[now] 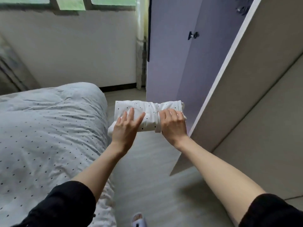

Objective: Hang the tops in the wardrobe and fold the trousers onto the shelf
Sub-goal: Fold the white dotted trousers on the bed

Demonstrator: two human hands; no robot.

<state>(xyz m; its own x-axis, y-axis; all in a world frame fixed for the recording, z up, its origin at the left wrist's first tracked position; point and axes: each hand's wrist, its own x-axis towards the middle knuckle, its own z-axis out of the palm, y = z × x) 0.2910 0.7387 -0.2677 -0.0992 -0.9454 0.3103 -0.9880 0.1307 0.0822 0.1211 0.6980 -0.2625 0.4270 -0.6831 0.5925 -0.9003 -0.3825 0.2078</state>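
While folded, the trousers (150, 110) are not yet shelved.
Right hand (173, 124) grips them; left hand (125, 126) lies flat on top.

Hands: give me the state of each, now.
Left hand: open, fingers flat on the folded trousers.
Right hand: closed, gripping the trousers' right end.

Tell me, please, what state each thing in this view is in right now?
White dotted trousers: folded into a compact bundle, held in the air.
Left hand: fingers straight, flat on the bundle.
Right hand: fingers curled round the bundle's end.
Wardrobe door: open.
Bed cover: spread, wrinkled.
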